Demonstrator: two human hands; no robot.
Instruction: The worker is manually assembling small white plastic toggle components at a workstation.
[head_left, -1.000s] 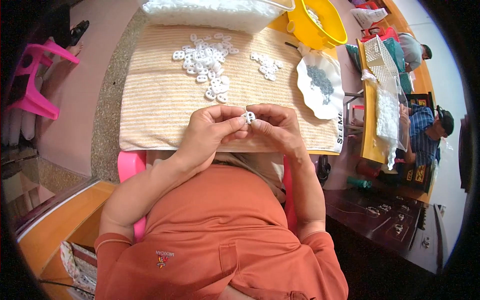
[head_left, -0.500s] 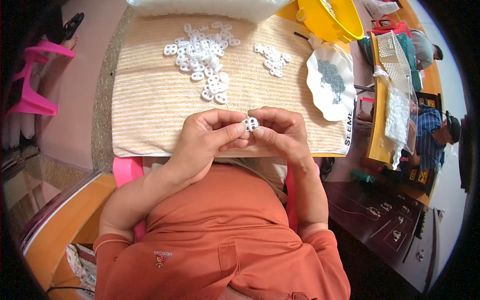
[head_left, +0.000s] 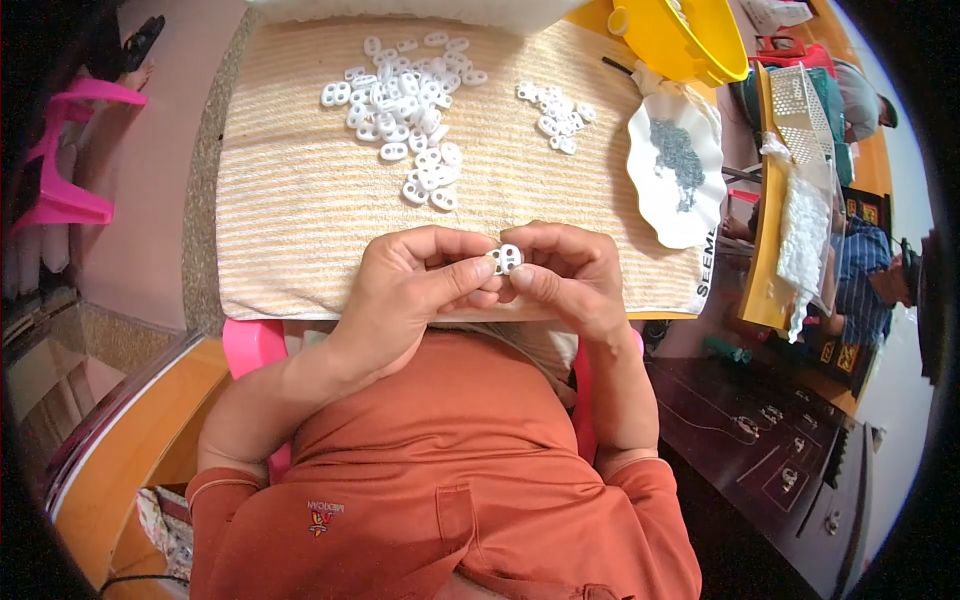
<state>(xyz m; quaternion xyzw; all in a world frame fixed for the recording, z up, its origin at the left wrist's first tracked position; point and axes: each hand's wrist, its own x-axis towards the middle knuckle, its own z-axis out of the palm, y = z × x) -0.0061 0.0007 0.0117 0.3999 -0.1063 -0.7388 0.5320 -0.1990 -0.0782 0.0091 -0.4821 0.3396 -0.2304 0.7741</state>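
Near the table's front edge, my left hand [head_left: 415,275] and my right hand [head_left: 567,272] meet with thumbs and fingertips pinched together. Between them is a small white two-holed plastic piece [head_left: 510,258], gripped from both sides. Its left part lies partly behind my left thumb and fingertip, so I cannot tell whether it is one piece or two joined. Beyond my left hand, a large loose pile of similar white oval two-holed pieces [head_left: 395,147] is spread on the striped towel [head_left: 300,240]. A smaller cluster of white pieces [head_left: 560,124] lies farther right.
To the right, a scalloped white dish [head_left: 648,205] holds small dark grey bits [head_left: 678,160]. A yellow basin [head_left: 715,50] stands at the far right corner, and a whitish bulky bag [head_left: 420,10] is along the far edge. A person in a striped shirt [head_left: 862,270] sits off to the right.
The view has shifted slightly, so the table things appear a little displaced. Both hands keep their pinch, and the white piece between them has tilted slightly.
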